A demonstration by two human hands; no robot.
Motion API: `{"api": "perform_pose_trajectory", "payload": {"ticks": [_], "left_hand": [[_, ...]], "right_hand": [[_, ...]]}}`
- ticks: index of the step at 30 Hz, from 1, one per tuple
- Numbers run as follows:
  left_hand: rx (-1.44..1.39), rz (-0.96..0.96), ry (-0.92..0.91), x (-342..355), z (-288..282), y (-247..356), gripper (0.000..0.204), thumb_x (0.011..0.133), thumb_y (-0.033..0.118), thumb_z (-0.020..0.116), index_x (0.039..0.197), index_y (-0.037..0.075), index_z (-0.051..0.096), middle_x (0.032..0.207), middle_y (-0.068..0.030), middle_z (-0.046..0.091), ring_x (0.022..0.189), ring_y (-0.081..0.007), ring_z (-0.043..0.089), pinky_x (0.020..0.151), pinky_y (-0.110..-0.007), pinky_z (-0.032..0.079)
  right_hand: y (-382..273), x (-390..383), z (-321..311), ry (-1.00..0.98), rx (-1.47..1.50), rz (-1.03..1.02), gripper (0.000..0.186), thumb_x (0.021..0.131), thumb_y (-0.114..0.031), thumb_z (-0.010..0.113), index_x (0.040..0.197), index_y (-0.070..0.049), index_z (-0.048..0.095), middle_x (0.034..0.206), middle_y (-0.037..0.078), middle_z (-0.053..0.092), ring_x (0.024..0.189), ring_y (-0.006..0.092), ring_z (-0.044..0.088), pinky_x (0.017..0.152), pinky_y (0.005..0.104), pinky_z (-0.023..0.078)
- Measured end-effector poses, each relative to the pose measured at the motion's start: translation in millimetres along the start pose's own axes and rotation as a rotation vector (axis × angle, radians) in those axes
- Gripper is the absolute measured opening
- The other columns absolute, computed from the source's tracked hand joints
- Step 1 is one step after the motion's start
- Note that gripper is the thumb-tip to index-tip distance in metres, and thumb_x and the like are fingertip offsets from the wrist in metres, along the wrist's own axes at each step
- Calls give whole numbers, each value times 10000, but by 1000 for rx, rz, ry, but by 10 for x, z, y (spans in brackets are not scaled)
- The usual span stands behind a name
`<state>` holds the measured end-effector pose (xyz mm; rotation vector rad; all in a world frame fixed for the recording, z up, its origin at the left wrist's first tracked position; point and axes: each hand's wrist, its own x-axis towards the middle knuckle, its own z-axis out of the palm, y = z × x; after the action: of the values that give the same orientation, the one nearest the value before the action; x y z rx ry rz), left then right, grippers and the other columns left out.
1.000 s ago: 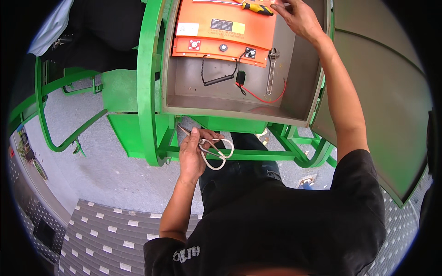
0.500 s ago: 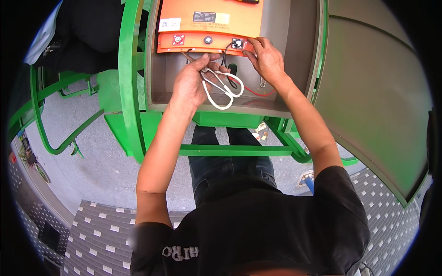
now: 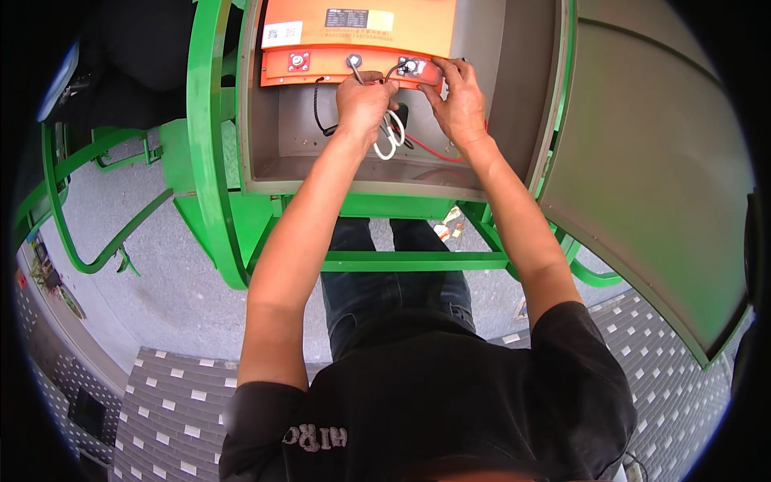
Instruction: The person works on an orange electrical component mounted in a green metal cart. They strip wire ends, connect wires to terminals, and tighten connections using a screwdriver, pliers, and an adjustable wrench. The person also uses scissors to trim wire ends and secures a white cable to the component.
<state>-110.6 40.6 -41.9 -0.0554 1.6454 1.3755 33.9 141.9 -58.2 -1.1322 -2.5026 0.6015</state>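
My left hand (image 3: 365, 104) is closed on scissors with white-coated handles (image 3: 390, 143), at the front edge of an orange battery box (image 3: 357, 20), with the blades mostly hidden. My right hand (image 3: 459, 104) has its fingertips at the right-hand terminal (image 3: 408, 67), where a black wire arrives and something red and clear shows; what exactly they grip is unclear. The left-hand terminal (image 3: 298, 61) and a middle knob (image 3: 353, 61) show beside them. A black rope handle (image 3: 318, 108) hangs from the box, and a red wire (image 3: 434, 151) lies below my hands.
The battery sits in a grey metal compartment (image 3: 261, 153) on a green steel frame (image 3: 213, 169). An open metal lid (image 3: 642, 145) stands at the right. A dark-clothed person (image 3: 144, 60) is at the upper left. Scraps of litter (image 3: 450, 221) lie on the floor below.
Both hands have moved into the compartment: my right hand came down from the screwdriver area to the right terminal, my left hand rose with the scissors to the battery's front edge.
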Motion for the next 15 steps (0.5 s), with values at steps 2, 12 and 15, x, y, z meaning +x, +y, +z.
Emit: {"api": "perform_pose_trajectory", "payload": {"ticks": [2,12,15], "left_hand": [[149,20,26,34,16,28,251,852,79,792,996,-93,680,877,-146,713,628,-202,662,549,-333,528],[188,-36,-125,231,-150,88,272,834,131,849,908,-75,687,760,-103,673,547,-160,604,513,-313,490],[299,5,-107,224,-126,115,338,817,197,881,884,-48,658,743,-82,661,550,-151,610,504,-303,487]], "right_hand": [[19,2,-25,-18,20,11,441,861,-202,820,1264,-105,669,1225,113,642,952,282,703,837,394,588],[-144,50,-23,-66,61,50,404,862,-164,805,1253,-152,705,1214,97,659,963,269,714,830,386,596],[-183,80,54,-63,31,71,393,856,-179,809,1238,-178,718,1166,76,678,924,251,723,805,382,599]]}}
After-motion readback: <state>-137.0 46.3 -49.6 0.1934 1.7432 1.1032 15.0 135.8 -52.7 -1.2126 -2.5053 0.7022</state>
